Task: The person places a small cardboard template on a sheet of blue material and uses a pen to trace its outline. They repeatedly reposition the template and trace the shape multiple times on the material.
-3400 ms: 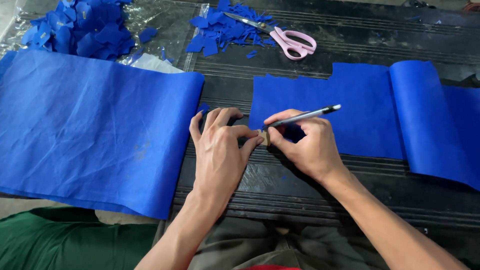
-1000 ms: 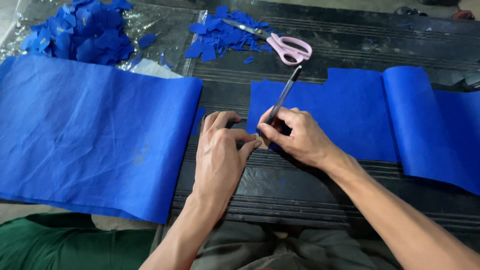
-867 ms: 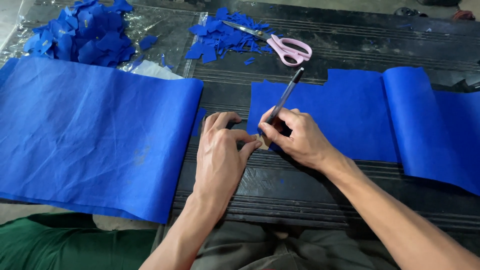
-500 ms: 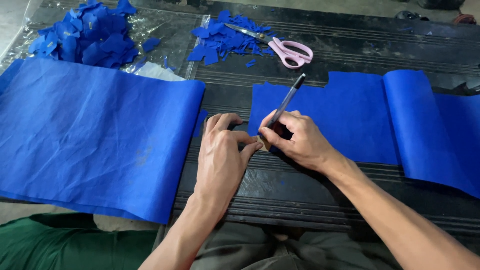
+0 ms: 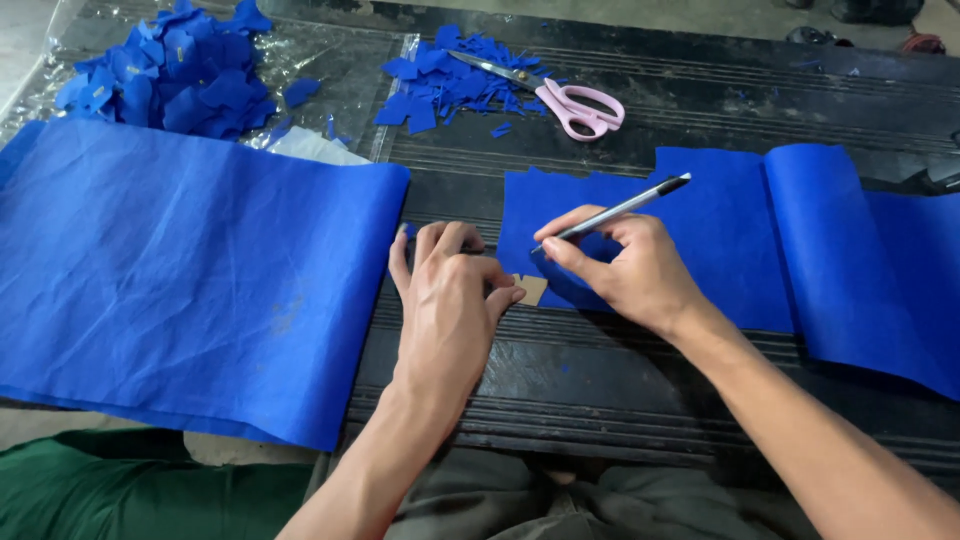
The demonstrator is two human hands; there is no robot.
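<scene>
My right hand [image 5: 625, 272] grips a slim pen [image 5: 622, 210] with its tip down on the left end of a blue fabric strip [image 5: 735, 235] that runs to the right. My left hand [image 5: 447, 305] lies flat on the dark table with its fingers pressing a small tan template piece [image 5: 529, 289], which peeks out between the two hands at the fabric's near left corner. Most of the template is hidden under my fingers.
A wide blue fabric sheet [image 5: 180, 275] covers the left side and hangs over the near edge. Pink-handled scissors [image 5: 567, 100] lie at the back among blue offcuts [image 5: 440, 85]. A heap of cut blue pieces [image 5: 170, 75] sits on clear plastic at the far left.
The pen has tilted from upright back to a flatter slant pointing right. My right hand shifted slightly right, uncovering part of the tan template. My left hand stays in place.
</scene>
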